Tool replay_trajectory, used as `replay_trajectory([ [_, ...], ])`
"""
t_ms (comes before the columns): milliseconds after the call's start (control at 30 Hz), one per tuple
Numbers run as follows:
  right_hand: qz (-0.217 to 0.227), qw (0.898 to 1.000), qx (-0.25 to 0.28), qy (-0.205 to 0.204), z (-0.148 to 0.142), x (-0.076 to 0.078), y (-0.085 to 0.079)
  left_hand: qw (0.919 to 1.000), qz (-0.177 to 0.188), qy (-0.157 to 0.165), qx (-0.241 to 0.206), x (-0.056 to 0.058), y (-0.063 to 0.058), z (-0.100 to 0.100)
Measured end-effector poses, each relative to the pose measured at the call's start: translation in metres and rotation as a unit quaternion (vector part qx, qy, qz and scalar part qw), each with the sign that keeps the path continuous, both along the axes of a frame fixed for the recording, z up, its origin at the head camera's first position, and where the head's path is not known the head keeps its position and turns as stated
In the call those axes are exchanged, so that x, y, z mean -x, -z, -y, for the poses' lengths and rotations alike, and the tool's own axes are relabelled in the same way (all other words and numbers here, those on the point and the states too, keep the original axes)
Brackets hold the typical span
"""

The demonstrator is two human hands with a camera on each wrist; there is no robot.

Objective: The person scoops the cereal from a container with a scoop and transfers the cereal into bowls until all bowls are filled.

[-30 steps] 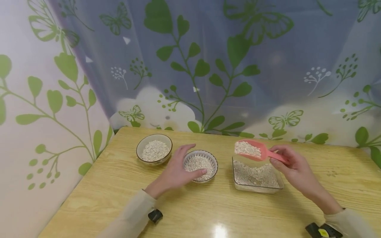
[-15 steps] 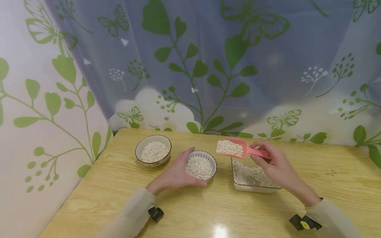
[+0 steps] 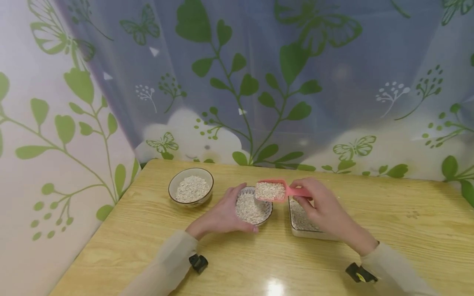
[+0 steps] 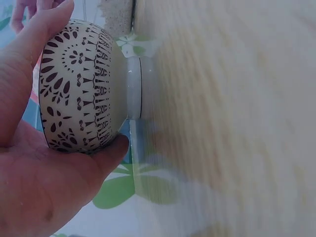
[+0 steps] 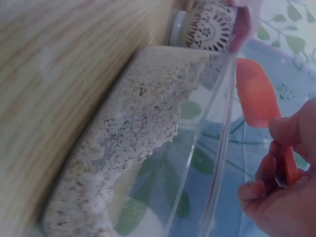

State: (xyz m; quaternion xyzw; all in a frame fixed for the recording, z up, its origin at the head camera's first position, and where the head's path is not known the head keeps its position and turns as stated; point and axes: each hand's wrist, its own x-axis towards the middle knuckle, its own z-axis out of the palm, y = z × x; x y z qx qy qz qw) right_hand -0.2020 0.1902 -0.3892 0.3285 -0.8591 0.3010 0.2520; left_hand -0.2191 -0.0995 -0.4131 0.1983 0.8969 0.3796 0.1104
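My right hand (image 3: 326, 211) pinches the handle of a pink scoop (image 3: 284, 190) heaped with oat flakes. The scoop's front hangs over the right rim of a small patterned bowl (image 4: 81, 89) that holds oats. Around that bowl's left side curls my left hand (image 3: 225, 211), thumb at the near side and fingers at the far side. Under the right hand stands a clear rectangular container (image 5: 148, 133) of oats, partly hidden by the hand in the head view. Oats lie sloped inside it.
A second bowl (image 3: 191, 187) with oats stands at the back left of the wooden table (image 3: 229, 263). A printed cloth (image 3: 255, 82) with leaves and butterflies hangs behind the table, and a pale leaf-printed one covers the left side.
My right hand has carried the loaded scoop leftward from above the container to the patterned bowl. The left hand has closed around that bowl, which has moved slightly right.
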Motion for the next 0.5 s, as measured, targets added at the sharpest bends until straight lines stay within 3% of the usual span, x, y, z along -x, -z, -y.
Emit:
replay_trajectory([
  [133, -0.103, 0.992, -0.075, -0.01, 0.008, 0.001, 0.0, 1.0, 0.008, 0.001, -0.003, 0.003, -0.001, -0.003],
  [233, -0.176, 0.975, -0.135, -0.012, 0.013, 0.001, -0.001, 0.9999, 0.014, 0.002, -0.004, 0.005, 0.0, -0.005],
  [367, -0.245, 0.951, -0.189, -0.005, 0.022, -0.001, -0.001, 0.9997, 0.023, 0.001, -0.007, 0.007, 0.001, -0.006],
  [500, -0.284, 0.935, -0.21, 0.011, 0.027, -0.006, -0.002, 0.9996, 0.024, 0.005, -0.013, 0.008, 0.002, -0.006],
])
